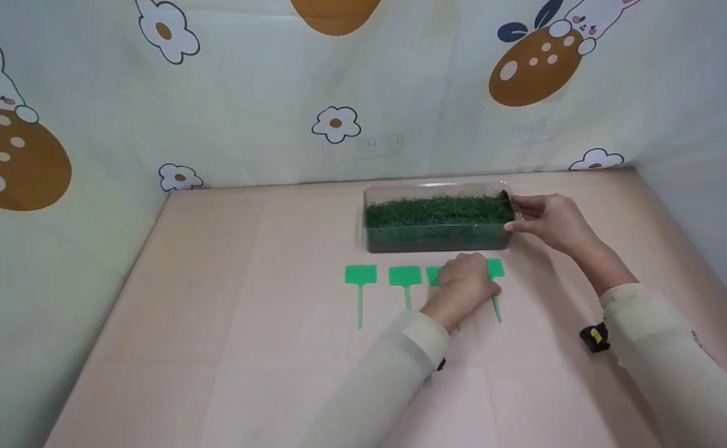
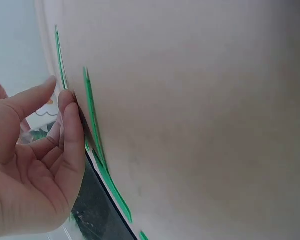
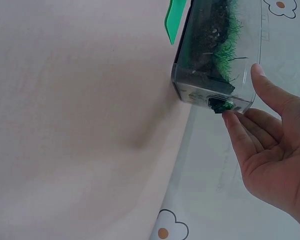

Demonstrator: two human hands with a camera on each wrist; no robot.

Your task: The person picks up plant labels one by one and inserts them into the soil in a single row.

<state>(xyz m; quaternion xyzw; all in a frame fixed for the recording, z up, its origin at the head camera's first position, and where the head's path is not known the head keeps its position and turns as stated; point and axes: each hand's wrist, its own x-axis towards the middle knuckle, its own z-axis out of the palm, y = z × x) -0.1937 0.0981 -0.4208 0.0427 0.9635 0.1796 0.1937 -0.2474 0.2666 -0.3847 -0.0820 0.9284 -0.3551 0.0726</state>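
In the head view my left hand (image 1: pixel 464 280) bends over the rightmost green plant label (image 1: pixel 495 268). Its thumb and fingertips close around that label's thin stem in the left wrist view, where the thumb (image 2: pixel 37 97) sits just beside it. My right hand (image 1: pixel 556 221) holds the right end of a clear plastic box (image 1: pixel 438 236). The thumb (image 3: pixel 270 90) is at one edge of that end and the fingers (image 3: pixel 240 140) are against the other. Green artificial grass (image 1: pixel 441 210) on a dark base fills the box.
More green labels lie in a row before the box, stems toward me: one at the left (image 1: pixel 361 274), one in the middle (image 1: pixel 405 275), and one (image 1: pixel 433 277) partly under my left hand. A patterned cloth wall (image 1: pixel 263 124) stands behind the pale pink tabletop (image 1: pixel 214 280).
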